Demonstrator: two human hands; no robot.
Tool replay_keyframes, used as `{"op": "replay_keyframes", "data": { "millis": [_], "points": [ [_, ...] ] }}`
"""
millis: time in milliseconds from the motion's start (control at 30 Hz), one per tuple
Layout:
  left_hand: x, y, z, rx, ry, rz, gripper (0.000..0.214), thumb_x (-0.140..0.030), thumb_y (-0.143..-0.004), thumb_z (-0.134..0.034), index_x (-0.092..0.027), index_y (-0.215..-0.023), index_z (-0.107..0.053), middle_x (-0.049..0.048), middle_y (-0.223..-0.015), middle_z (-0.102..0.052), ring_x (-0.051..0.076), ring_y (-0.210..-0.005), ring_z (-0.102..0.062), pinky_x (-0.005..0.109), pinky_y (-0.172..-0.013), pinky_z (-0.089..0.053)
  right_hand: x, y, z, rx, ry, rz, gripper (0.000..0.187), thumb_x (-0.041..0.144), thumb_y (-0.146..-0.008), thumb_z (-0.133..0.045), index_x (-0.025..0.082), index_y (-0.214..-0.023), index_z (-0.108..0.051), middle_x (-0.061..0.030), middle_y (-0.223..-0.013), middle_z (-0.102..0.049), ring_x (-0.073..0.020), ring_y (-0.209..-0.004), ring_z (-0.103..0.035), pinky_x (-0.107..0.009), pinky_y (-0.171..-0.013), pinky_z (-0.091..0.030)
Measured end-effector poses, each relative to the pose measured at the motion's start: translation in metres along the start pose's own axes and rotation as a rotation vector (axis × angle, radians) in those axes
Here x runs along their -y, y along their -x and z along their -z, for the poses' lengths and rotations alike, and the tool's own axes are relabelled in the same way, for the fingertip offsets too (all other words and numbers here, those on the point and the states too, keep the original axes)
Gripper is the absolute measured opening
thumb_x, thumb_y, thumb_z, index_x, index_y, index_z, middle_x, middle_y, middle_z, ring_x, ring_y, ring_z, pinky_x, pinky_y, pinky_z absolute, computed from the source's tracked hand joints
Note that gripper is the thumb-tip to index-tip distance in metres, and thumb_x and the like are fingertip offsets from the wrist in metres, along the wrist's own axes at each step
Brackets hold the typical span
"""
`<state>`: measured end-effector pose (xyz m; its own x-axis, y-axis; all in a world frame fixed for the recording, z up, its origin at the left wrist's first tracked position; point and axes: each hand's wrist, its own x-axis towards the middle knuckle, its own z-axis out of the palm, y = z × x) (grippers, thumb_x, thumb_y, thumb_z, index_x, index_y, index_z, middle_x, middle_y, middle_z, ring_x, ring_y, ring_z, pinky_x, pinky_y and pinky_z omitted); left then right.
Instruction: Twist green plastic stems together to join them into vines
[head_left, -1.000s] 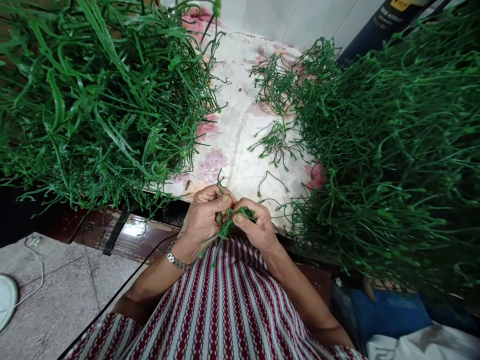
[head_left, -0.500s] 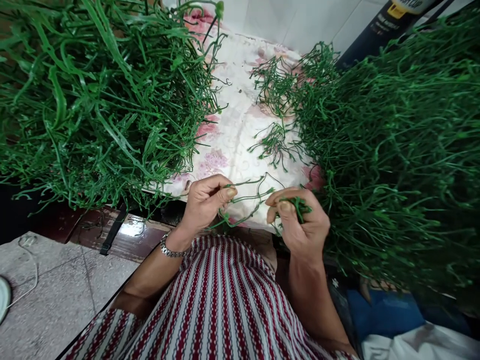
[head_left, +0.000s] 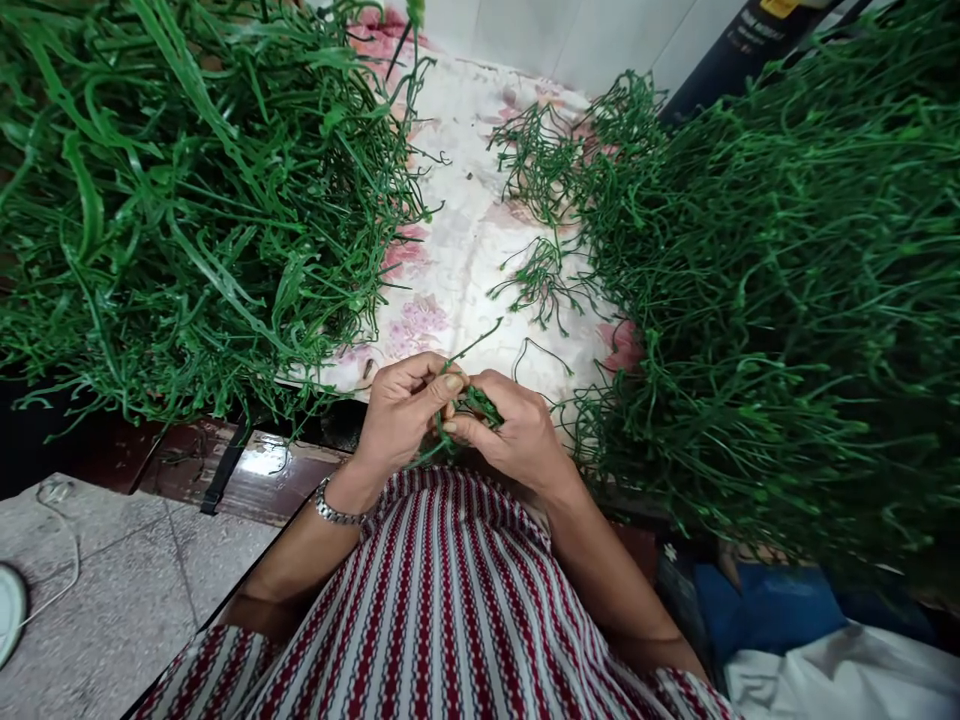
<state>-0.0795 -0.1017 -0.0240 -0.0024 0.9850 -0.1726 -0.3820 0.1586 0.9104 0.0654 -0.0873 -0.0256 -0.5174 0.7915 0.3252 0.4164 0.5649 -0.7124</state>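
Note:
My left hand (head_left: 405,410), with a metal watch at the wrist, pinches a thin green stem (head_left: 478,341) that sticks up past its fingertips. Right against it, my right hand (head_left: 517,425) is closed round a small bunch of green plastic-looking stems (head_left: 480,402); its fingertips meet those of my left hand. Both hands are over the front edge of the table, just above my striped garment. Parts of the stems are hidden behind the fingers. A single dark stem (head_left: 547,352) lies on the cloth just beyond my right hand.
On the left rises a large tangled heap of green stems (head_left: 202,220); a finer heap (head_left: 787,300) fills the right. Small clusters (head_left: 544,275) lie on the floral tablecloth (head_left: 472,250) between them. A dark cylinder (head_left: 739,60) leans at the back right, near a white wall (head_left: 525,35).
My right hand has moved left with its bunch and now meets my left hand. The stems stretched between the hands are gathered in, and one stem now points up from the left fingertips.

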Motion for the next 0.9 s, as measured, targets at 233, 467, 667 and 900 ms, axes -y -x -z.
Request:
{"op": "replay_keyframes", "data": {
  "millis": [233, 467, 667, 900],
  "points": [
    [-0.006, -0.002, 0.001, -0.021, 0.088, 0.103, 0.018, -0.029, -0.066, -0.072, -0.014, -0.066, -0.063, -0.0042, -0.050, -0.055, 0.000, -0.030, -0.031, 0.014, -0.030, -0.027, -0.003, 0.004, -0.004, -0.093, -0.114, -0.001, 0.005, 0.022, -0.080, -0.060, 0.017, -0.080, -0.058, -0.0019, -0.073, -0.055, -0.0130, -0.070, -0.055, -0.026, -0.064, -0.045],
    [-0.005, 0.002, -0.007, 0.000, 0.338, -0.044, 0.012, -0.026, -0.070, -0.070, -0.016, -0.067, -0.064, 0.0012, -0.067, -0.063, 0.012, -0.066, -0.060, 0.023, -0.066, -0.049, 0.002, 0.001, 0.003, -0.092, -0.170, -0.045, 0.005, 0.020, -0.079, -0.058, 0.019, -0.079, -0.053, 0.0002, -0.074, -0.058, -0.0118, -0.070, -0.054, -0.025, -0.067, -0.044],
    [-0.008, 0.002, -0.009, 0.046, 0.508, 0.047, 0.017, -0.027, -0.072, -0.067, -0.016, -0.064, -0.057, -0.0014, -0.055, -0.055, 0.011, -0.063, -0.057, 0.023, -0.065, -0.047, 0.008, 0.003, -0.006, -0.070, -0.222, -0.202, 0.011, 0.023, -0.080, -0.053, 0.019, -0.073, -0.046, 0.0060, -0.059, -0.044, -0.0061, -0.050, -0.038, -0.018, -0.048, -0.034],
    [-0.009, 0.004, -0.006, 0.065, 0.392, 0.247, 0.028, -0.026, -0.070, -0.067, -0.014, -0.054, -0.046, -0.0044, -0.041, -0.040, 0.006, -0.040, -0.042, 0.018, -0.044, -0.036, 0.004, 0.006, -0.001, 0.099, 0.016, 0.163, 0.011, 0.019, -0.083, -0.046, 0.018, -0.073, -0.050, 0.0005, -0.061, -0.053, -0.0113, -0.057, -0.047, -0.024, -0.058, -0.038]
  ]
}}
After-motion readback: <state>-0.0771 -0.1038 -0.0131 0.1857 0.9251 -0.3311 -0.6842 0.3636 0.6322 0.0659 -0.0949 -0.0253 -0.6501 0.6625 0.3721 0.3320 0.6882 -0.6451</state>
